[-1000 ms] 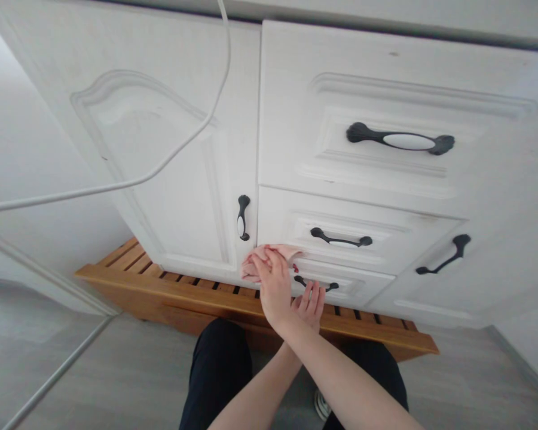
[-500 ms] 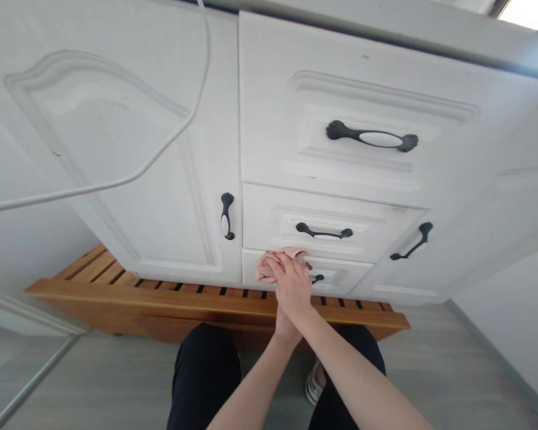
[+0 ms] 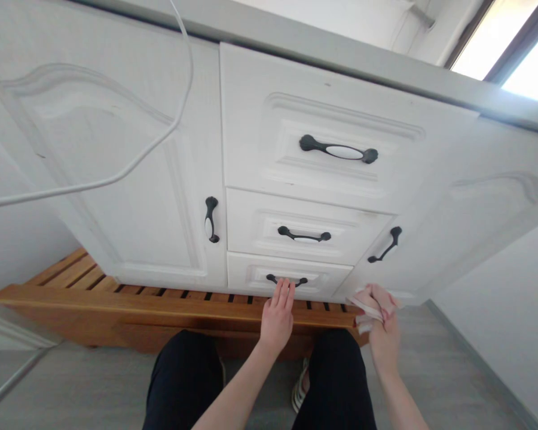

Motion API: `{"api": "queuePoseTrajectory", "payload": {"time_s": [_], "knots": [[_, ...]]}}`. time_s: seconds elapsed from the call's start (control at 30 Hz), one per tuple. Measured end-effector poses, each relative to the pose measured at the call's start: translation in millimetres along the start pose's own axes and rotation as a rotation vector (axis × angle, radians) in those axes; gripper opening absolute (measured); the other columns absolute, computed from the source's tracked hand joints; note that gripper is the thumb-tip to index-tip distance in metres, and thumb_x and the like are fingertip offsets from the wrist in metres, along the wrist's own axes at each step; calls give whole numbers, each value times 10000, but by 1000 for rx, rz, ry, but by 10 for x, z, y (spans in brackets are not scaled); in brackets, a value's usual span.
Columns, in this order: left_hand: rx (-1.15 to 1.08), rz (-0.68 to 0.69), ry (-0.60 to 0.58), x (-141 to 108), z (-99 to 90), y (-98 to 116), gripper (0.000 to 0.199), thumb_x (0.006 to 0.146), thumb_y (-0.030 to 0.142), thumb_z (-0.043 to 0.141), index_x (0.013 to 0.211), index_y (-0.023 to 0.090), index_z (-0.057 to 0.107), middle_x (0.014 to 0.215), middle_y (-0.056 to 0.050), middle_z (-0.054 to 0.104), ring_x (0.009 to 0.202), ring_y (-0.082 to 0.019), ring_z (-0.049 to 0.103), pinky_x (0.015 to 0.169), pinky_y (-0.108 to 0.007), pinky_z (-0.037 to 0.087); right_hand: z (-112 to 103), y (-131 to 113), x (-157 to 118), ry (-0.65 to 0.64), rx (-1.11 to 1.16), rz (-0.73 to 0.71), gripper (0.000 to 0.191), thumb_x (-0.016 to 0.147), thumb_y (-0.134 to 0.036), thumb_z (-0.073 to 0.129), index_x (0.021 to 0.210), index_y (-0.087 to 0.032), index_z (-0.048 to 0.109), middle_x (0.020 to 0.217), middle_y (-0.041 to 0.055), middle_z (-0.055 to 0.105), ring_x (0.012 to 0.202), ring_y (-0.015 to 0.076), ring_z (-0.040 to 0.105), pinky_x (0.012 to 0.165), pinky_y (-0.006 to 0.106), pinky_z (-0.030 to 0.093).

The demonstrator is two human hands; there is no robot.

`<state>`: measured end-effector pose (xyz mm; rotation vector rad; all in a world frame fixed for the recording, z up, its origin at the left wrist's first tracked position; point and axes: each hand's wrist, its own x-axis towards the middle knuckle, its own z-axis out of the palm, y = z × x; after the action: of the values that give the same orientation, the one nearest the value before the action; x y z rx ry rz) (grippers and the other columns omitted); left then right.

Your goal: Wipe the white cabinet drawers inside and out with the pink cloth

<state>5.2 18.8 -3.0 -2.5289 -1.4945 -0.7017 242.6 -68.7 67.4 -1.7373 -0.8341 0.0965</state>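
My left hand [image 3: 277,316] has its fingertips at the black handle [image 3: 287,280] of the bottom drawer [image 3: 246,272]. Its fingers are stretched out, and whether they hook the handle is hard to tell. Off to the right, my right hand [image 3: 382,325] grips a crumpled pink cloth [image 3: 366,303] in front of the lower right cabinet door [image 3: 430,239]. All three drawers look closed, with the middle drawer [image 3: 260,209] and top drawer [image 3: 251,119] above my left hand.
A slatted wooden bench [image 3: 161,307] runs along the cabinet's base, in front of my knees. A white cable [image 3: 134,164] hangs across the left cabinet door [image 3: 147,221]. A window [image 3: 493,36] shows at the top right.
My hands were together at the bottom drawer and have parted. My right hand has moved right with the cloth, while my left stays by the handle. The view has shifted slightly right and up.
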Motion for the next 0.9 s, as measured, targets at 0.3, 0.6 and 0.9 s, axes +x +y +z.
{"api": "queuePoseTrajectory", "payload": {"time_s": [0.3, 0.6, 0.9], "knots": [[-127, -97, -84, 153, -220, 61, 639, 879, 116, 460, 1514, 175, 426, 1564, -107, 474, 1486, -261, 371, 1048, -372, 505, -255, 537, -962, -98, 415, 817, 907, 520, -612, 833, 1300, -205, 615, 1048, 57, 754, 895, 293, 731, 703, 371, 603], [-71, -118, -89, 135, -349, 148, 552, 880, 116, 496, 1430, 165, 499, 1481, -115, 536, 1394, -285, 465, 1031, -409, 523, -193, 40, -780, -38, 594, 747, 797, 598, -556, 855, 1299, -245, 634, 1262, 24, 701, 1142, 220, 664, 864, 266, 565], [-54, -40, -14, -732, -464, 277, 639, 922, 182, 485, 1552, 204, 381, 1555, -87, 490, 1453, -263, 410, 1064, -387, 475, -274, -204, -893, 82, 483, 642, 675, 696, -566, 750, 1262, -211, 657, 1185, 63, 725, 1086, 270, 682, 822, 338, 584]]}}
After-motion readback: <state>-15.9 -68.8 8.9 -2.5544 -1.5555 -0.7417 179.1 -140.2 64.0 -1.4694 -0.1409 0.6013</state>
